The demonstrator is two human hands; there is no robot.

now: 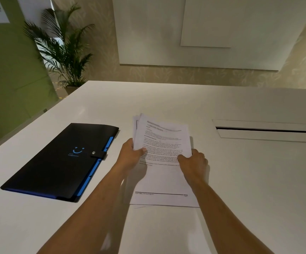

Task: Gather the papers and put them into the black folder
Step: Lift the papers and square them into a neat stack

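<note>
A stack of white printed papers is lifted off the white table, its sheets slightly fanned at the top left. My left hand grips the stack's left edge and my right hand grips its right edge. The black folder lies flat and snapped closed to the left of the papers, with blue tabs along its right edge and a blue smile mark on the cover. Neither hand touches the folder.
A long cable slot with a raised flap is set into the table at the right. A potted palm stands beyond the table's far left corner. A white board hangs on the wall ahead.
</note>
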